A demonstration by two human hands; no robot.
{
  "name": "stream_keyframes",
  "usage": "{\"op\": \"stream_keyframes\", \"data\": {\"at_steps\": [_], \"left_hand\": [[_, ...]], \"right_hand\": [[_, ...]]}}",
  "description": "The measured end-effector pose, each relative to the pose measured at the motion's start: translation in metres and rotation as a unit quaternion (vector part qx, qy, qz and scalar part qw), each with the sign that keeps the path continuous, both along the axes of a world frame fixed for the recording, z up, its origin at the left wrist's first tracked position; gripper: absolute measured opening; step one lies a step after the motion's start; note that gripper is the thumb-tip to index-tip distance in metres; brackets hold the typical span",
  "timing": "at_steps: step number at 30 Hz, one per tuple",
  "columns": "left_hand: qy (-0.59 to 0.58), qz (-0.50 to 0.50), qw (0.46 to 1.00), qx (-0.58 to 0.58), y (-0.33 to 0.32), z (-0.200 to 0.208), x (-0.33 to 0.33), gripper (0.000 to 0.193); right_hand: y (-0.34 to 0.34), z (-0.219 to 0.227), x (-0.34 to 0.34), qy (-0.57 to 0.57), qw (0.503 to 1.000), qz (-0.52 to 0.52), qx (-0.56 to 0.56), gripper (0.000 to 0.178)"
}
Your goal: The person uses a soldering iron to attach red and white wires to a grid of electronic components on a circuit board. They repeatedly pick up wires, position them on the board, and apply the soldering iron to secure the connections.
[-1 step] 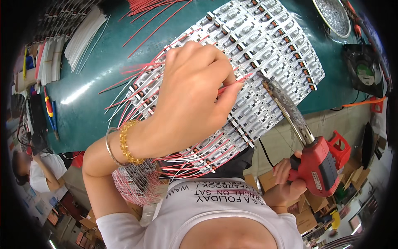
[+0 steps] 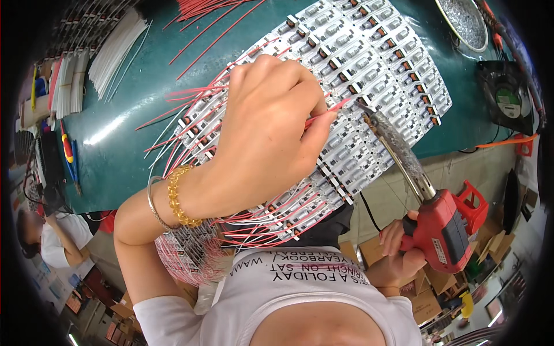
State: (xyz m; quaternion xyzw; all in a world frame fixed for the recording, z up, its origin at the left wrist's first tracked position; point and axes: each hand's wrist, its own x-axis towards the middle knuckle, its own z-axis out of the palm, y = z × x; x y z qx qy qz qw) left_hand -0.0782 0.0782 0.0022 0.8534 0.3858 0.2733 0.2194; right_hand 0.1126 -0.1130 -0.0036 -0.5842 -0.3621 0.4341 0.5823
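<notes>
While the right hand grips one soldering gun, left hand pinching red wire, one black fan beyond.

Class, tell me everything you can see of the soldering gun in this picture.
The soldering gun has a red, plastic-looking body with dark grey panels, a pale label and an open red frame behind. A shiny metal barrel leads up-left into a rough, greyish stretch ending in a narrow dark tip. The right hand grips the body. The tip is over the boards, near the red wire; contact is unclear.
</notes>
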Motion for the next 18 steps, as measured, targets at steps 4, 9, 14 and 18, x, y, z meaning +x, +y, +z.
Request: {"op": "stream_keyframes", "data": {"at_steps": [4, 9, 14, 18], "left_hand": [[0.016, -0.002, 1.0, -0.006, 0.001, 0.003, 0.001, 0.015], [0.029, -0.009, 1.0, -0.008, 0.003, 0.005, 0.002, 0.015], [0.03, -0.003, 1.0, -0.007, 0.003, 0.006, 0.001, 0.014], [0.02, -0.001, 1.0, -0.003, 0.002, 0.006, 0.003, 0.014]], "right_hand": [[-0.001, -0.003, 0.0, 0.014, 1.0, 0.005, -0.002, 0.075], [-0.003, -0.004, 0.001, -0.01, 1.0, 0.016, -0.017, 0.069], [-0.03, -0.022, 0.024, -0.205, 0.977, 0.05, -0.005, 0.067], [-0.022, -0.016, 0.01, -0.139, 0.99, -0.001, 0.014, 0.072]]}}
